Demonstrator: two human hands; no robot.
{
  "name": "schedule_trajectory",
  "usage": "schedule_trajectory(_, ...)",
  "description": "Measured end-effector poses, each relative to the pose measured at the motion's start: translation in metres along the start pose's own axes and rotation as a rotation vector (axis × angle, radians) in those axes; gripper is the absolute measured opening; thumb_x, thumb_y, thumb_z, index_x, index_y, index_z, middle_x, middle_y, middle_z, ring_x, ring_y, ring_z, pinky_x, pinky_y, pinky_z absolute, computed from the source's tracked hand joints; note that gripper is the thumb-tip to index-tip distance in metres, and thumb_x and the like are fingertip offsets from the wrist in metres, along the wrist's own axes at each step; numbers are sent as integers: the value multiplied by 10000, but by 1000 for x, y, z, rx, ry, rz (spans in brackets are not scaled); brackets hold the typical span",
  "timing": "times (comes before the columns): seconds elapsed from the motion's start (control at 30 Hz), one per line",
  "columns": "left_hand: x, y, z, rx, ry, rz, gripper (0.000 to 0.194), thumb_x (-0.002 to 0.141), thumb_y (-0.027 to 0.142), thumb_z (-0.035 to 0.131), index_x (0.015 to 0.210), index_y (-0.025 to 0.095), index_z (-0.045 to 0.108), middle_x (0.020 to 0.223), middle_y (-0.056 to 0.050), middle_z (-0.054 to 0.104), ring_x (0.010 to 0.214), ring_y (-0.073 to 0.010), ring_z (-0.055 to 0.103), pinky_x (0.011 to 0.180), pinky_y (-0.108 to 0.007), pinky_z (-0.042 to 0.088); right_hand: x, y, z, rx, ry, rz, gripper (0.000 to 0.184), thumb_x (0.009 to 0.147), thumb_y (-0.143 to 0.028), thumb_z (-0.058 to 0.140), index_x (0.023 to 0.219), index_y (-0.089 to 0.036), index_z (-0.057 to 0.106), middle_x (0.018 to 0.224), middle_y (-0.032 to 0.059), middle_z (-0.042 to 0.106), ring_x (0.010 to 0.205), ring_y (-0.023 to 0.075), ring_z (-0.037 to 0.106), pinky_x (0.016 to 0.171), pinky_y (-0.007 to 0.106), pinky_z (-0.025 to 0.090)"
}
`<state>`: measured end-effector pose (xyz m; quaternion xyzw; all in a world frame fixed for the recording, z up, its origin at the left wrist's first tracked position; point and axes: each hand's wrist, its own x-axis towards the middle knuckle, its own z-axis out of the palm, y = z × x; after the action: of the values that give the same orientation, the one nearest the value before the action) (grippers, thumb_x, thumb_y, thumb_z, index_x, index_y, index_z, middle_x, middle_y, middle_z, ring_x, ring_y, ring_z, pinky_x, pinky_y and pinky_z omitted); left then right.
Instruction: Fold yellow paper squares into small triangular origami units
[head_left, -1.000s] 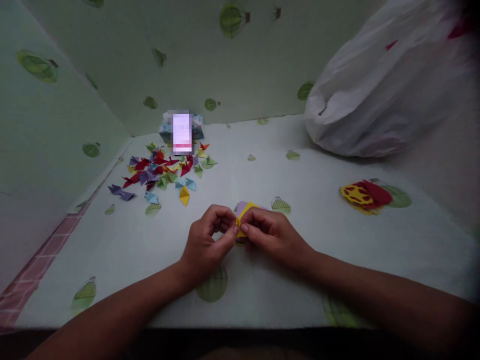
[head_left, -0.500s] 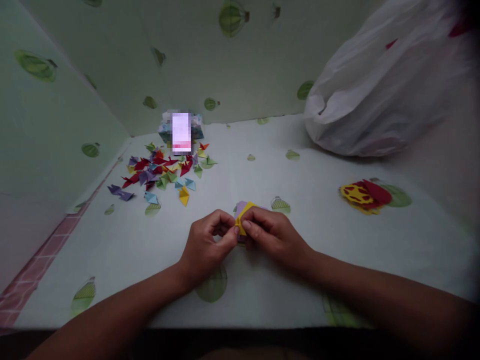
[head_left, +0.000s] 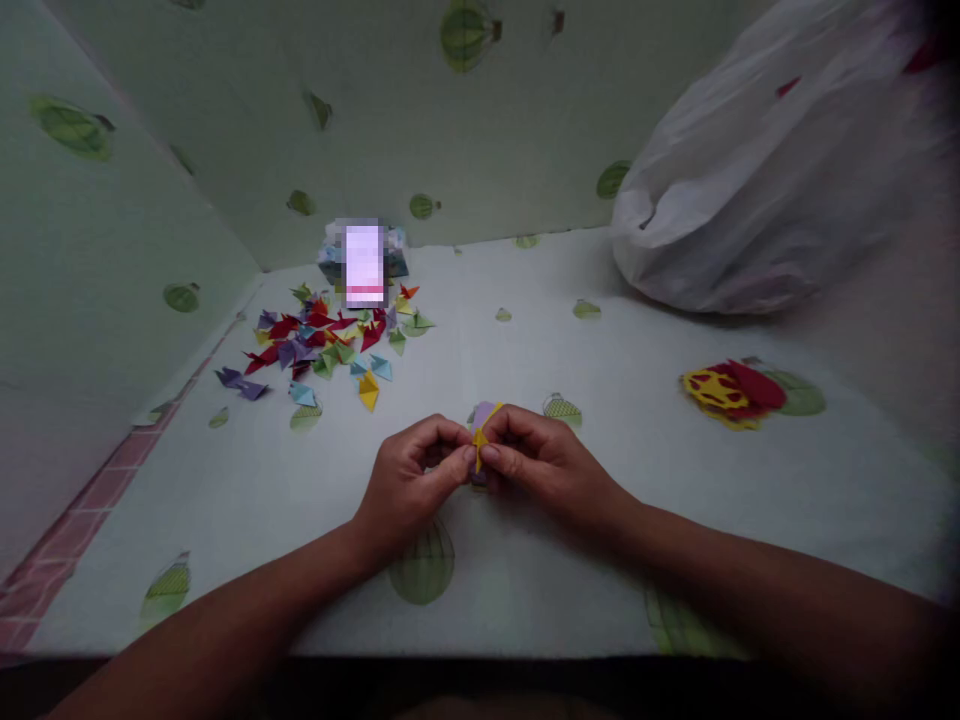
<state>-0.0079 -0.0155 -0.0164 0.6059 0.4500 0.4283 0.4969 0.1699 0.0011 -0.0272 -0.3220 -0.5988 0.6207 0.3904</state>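
One pale, balloon-print counter (head_left: 225, 500) carries everything. Far R, up by the back wall, sits the big white plastic bag (head_left: 735, 200). Far L, a loose heap of small folded papers (head_left: 296, 352), mixed colors, spreads in front of a lit screen (head_left: 364, 263) (blurred, can't read it). Then both hands, mid-counter near the front: L hand (head_left: 412, 475) and R hand (head_left: 555, 455), fingertips almost meeting, each pinching the yellow paper (head_left: 479, 448) btwn thumb & fingers. Red-and-yellow cut-outs (head_left: 754, 388) lie well apart, R of the R hand.

Smaller: lilac paper (head_left: 484, 412) just beyond & below the fingertips; can't tell if it's one sheet or a stack.

Smallest is the visible bit of yellow paper, & it's the key relation: directly R of L fingertips, L of R thumb, long axis approx. front-to-back, i.e. across the line btwn hands. Neither hand's nearer; both touch it. R fingers hide part of it.
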Motion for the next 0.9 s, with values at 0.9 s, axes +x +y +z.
schedule_trajectory(0.9, 2, -7, -2, 230, -101, 226, 182, 919, 262, 516, 766, 165, 540, 692, -6, 556, 627, -130, 501, 613, -270, 397, -8, -2, 1, -371, 70, -189, 208, 941, -268, 518, 757, -185, 566, 636, -13, 574, 569, 109, 528, 536, 229, 405)
